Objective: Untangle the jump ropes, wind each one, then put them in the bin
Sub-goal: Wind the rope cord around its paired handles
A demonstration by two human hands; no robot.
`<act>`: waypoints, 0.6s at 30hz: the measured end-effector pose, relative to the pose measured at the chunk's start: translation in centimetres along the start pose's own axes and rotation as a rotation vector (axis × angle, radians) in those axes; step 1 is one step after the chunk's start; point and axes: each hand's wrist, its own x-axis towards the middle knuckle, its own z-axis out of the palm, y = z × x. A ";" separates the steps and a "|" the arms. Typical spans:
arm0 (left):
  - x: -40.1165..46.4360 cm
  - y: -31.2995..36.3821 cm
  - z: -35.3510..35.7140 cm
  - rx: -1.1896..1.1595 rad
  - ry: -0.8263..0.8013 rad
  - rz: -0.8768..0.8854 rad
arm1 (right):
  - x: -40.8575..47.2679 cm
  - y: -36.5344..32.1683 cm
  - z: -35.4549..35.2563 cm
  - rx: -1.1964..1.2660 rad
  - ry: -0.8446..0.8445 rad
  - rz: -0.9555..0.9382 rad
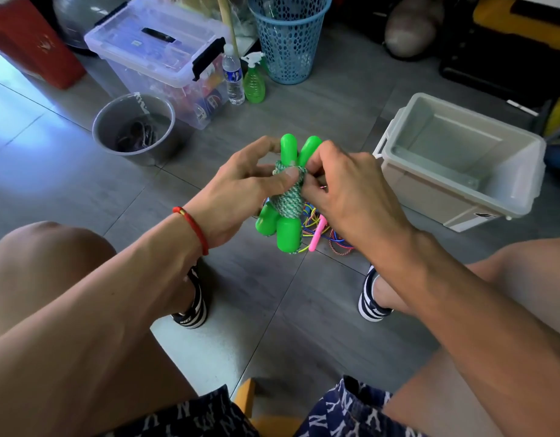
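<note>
Your left hand grips the wound green jump rope, thumb pressed flat on the top turns of cord. Your right hand pinches the same bundle from the other side, fingertips curled into the wrap; what they hold there is hidden, possibly the loose cord end. The bundle is held above the floor between your knees. Its long axis runs near upright, tilted slightly, tops pointing away from you.

Count: two green handles, side by side, each showing an upper and a lower end with the green-and-white cord coiled round their middles.

Below the bundle, on the grey tile floor, lies a tangle of thin coloured ropes with one pink handle visible; the number of ropes cannot be counted, as your right hand covers part.

One open beige bin stands to your right, well apart from the bundle.
</note>
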 end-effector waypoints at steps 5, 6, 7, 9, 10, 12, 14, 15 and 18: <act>0.0 -0.1 0.1 -0.025 0.043 0.050 | 0.3 0.1 -0.8 -0.010 -0.017 -0.040; 0.0 -0.1 0.2 -0.021 0.048 0.064 | 0.4 0.1 -0.9 -0.001 -0.031 -0.033; 0.0 -0.1 0.3 -0.014 0.047 0.076 | 0.5 0.3 -1.1 0.016 -0.052 -0.029; -0.1 -0.2 0.3 0.004 0.035 0.095 | 0.6 0.5 -1.5 0.042 -0.088 -0.026; -0.2 -0.2 0.4 0.011 0.029 0.105 | 0.6 0.5 -1.6 0.039 -0.100 -0.029; -0.3 -0.2 0.4 0.029 0.018 0.129 | 0.5 0.6 -1.7 0.018 -0.101 -0.052; -0.3 -0.2 0.4 0.048 0.008 0.142 | 0.3 0.6 -1.6 0.006 -0.080 -0.070; -0.3 -0.3 0.4 0.050 0.005 0.141 | 0.2 0.6 -1.5 0.006 -0.070 -0.068; -0.4 -0.5 0.5 0.072 -0.012 0.130 | -0.1 0.9 -1.2 0.028 -0.060 -0.045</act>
